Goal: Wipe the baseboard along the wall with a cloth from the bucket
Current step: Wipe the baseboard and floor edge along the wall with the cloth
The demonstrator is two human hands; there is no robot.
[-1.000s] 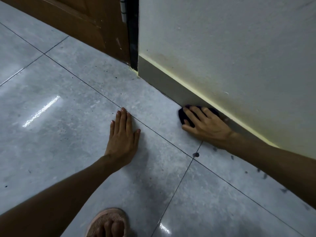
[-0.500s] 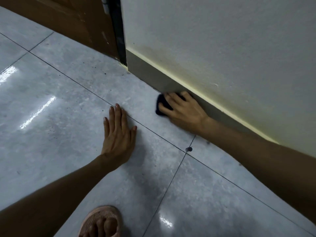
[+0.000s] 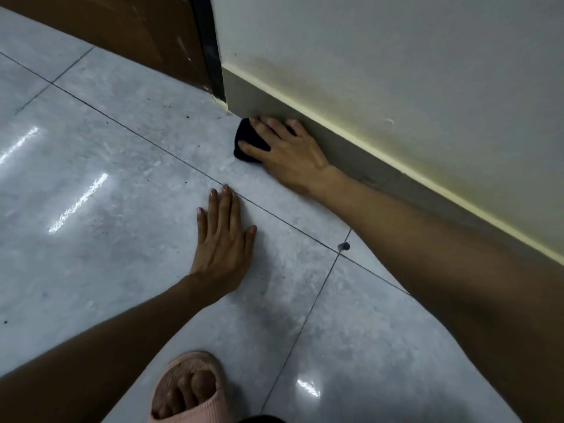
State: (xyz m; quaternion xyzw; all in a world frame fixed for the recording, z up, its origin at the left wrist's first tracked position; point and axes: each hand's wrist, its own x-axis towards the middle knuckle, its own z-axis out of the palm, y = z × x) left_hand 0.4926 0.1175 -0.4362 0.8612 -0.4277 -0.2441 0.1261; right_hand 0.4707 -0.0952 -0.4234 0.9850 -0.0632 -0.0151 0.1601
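Right now my right hand [image 3: 285,154] presses the dark cloth [image 3: 247,141] flat, fingers spread over it and not curled into a fist, so the cloth is pinned between my palm and the surfaces rather than pinched. It sits in the angle where the grey baseboard [image 3: 381,169] meets the tiled floor [image 3: 122,178], touching both. The baseboard's long axis runs from the lower right, alongside my forearm, up and left to its end at the dark door frame [image 3: 210,56]. The cloth lies just short of that end, so the unwiped stretch ahead looks very short; I judge the next move to be a last push leftward to the corner, or a turn back along the board.

My left hand [image 3: 221,239] lies open and flat on the floor, holding nothing, bracing me, well apart from the baseboard. The right is plainly the nearer hand.

No bucket shows. I can read no brand, label or writing anywhere, not even on my pink slipper [image 3: 189,389].
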